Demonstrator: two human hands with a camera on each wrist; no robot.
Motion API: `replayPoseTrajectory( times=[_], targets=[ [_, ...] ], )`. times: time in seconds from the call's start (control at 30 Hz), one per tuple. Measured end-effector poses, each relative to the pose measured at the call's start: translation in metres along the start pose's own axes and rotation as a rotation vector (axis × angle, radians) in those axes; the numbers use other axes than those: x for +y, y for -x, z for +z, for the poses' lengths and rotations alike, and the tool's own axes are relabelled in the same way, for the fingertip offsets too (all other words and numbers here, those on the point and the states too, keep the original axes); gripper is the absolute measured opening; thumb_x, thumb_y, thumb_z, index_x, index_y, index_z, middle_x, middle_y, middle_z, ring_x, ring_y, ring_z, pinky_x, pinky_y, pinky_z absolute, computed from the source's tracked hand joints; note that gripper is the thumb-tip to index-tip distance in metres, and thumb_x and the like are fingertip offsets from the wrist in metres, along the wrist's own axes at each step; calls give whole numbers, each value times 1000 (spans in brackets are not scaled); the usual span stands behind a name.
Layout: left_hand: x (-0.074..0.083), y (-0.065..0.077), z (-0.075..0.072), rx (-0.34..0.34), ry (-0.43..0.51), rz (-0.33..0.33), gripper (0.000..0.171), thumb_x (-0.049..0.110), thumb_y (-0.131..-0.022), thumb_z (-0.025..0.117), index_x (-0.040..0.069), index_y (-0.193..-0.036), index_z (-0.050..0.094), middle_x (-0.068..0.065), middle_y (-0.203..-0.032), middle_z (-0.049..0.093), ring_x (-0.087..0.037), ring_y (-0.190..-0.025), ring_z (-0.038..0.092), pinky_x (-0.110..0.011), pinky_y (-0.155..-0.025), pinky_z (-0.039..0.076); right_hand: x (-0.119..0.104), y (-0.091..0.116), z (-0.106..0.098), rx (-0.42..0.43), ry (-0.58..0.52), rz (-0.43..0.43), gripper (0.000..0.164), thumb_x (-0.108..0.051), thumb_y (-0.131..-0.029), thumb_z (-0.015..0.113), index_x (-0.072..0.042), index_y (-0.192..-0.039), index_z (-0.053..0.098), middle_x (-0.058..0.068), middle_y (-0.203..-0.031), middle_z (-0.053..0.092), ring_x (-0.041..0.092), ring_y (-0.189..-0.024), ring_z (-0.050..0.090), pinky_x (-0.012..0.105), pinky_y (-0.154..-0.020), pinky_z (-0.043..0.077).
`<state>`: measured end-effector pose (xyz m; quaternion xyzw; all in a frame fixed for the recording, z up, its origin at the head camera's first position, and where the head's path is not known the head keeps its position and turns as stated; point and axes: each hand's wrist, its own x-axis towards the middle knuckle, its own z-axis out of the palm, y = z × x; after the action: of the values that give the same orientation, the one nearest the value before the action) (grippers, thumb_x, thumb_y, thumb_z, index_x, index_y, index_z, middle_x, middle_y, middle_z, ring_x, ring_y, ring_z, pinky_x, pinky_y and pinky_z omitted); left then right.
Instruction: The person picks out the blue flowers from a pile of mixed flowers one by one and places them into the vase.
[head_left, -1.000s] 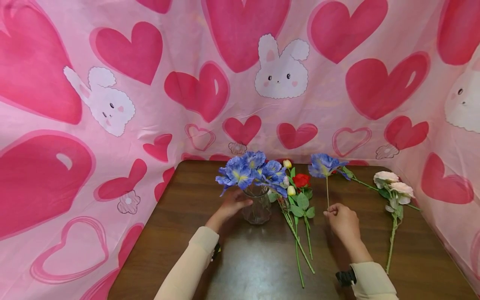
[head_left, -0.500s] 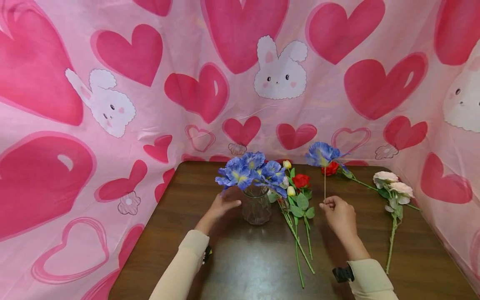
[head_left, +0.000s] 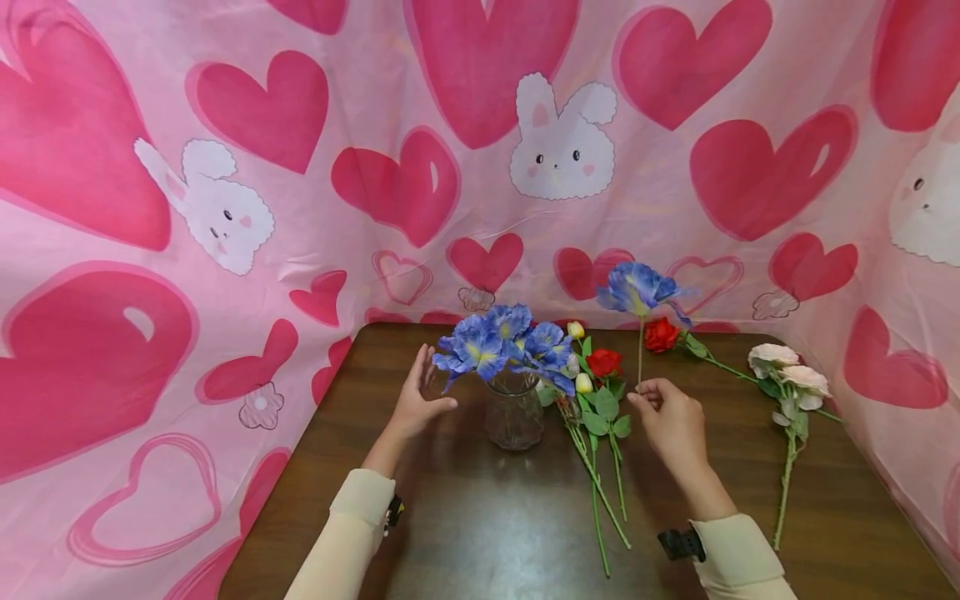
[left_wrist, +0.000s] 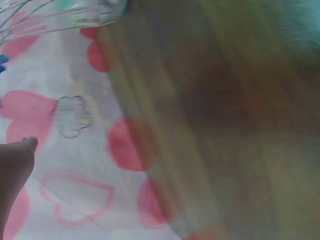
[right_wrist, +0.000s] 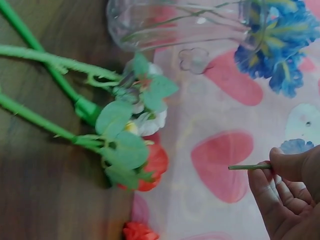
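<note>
Blue iris-like flowers [head_left: 480,350] stand in a clear glass vase [head_left: 513,421] near the middle of the table. Left of the vase, my left hand [head_left: 414,404] is held apart from the glass, fingers spread and thumb out, holding nothing. In the left wrist view only part of that hand [left_wrist: 16,162] shows at the edge. My right hand [head_left: 671,421] pinches the thin stem of one blue flower [head_left: 637,287] between thumb and fingertips, bloom upward. The right wrist view shows the cut end of this stem [right_wrist: 245,167] poking out from the fingers.
Right of the vase lie a red rose [head_left: 604,362], yellow buds [head_left: 583,383] and their green stems on the wooden table [head_left: 480,533]. Farther right are another red rose [head_left: 662,334] and pale pink flowers [head_left: 802,379]. A heart-patterned cloth [head_left: 450,75] hangs around the table.
My left hand has let go of the vase and drawn back to the left. My right hand has raised the single blue flower and brought it slightly left.
</note>
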<state>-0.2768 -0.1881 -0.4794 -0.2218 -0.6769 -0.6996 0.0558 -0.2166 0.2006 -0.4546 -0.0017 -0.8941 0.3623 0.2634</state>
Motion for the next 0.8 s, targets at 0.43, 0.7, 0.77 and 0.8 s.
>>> replayPoseTrajectory(
  times=[0.43, 0.7, 0.77, 0.8],
  targets=[
    [76, -13, 36, 87, -98, 301, 110, 45, -75, 77, -17, -145, 20, -31, -153, 19, -41, -143, 14, -48, -114, 12, -41, -2, 3, 42, -114, -122, 14, -3, -79, 80, -2, -86, 68, 7, -76, 69, 19, -66, 63, 28, -57, 51],
    [97, -20, 63, 117, -119, 422, 90, 37, -77, 77, -18, -137, 39, -30, -146, 37, -33, -138, 33, -56, -110, 22, -67, 3, 12, 7, -198, -200, 16, -1, -77, 81, -4, -85, 68, 5, -80, 70, 20, -70, 65, 32, -56, 54],
    [103, -21, 68, 124, -146, 463, 83, 34, -78, 77, -18, -133, 44, -30, -143, 42, -36, -135, 38, -59, -106, 26, -73, 5, 14, -7, -221, -221, 16, -1, -77, 81, -4, -85, 68, 4, -80, 69, 19, -71, 66, 32, -56, 55],
    [105, -22, 71, 124, -149, 481, 80, 31, -78, 78, -18, -132, 46, -30, -141, 44, -38, -133, 39, -61, -105, 27, -76, 6, 15, -13, -227, -230, 16, -1, -76, 81, -5, -85, 68, 3, -80, 69, 18, -71, 65, 31, -56, 55]
  ],
)
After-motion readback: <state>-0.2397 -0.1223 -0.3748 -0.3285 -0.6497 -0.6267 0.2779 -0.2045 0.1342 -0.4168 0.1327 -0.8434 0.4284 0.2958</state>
